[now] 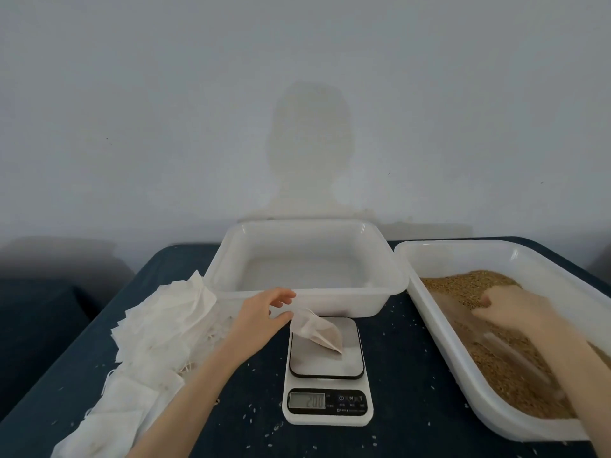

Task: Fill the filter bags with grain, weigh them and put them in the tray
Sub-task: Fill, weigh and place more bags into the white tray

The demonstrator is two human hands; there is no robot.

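Observation:
A white filter bag (pixel 319 332), partly filled with brown grain, lies tilted on the platform of a white digital scale (pixel 327 403). The scale's display shows digits that look like 200. My left hand (pixel 261 317) hovers at the bag's open top. Its fingers are spread and the thumb tip touches the bag's edge. My right hand (pixel 510 310), blurred, is palm down in the tub of grain (pixel 489 368) on the right, with its fingers curled into the grain. Behind the scale stands an empty translucent tray (pixel 305 231).
A loose heap of empty filter bags (pixel 155 328) lies on the left of the dark blue table (pixel 231 408). Stray grains are scattered over the table around the scale. The grain tub's white rim (pixel 439 328) runs close along the scale's right side. A grey wall stands behind.

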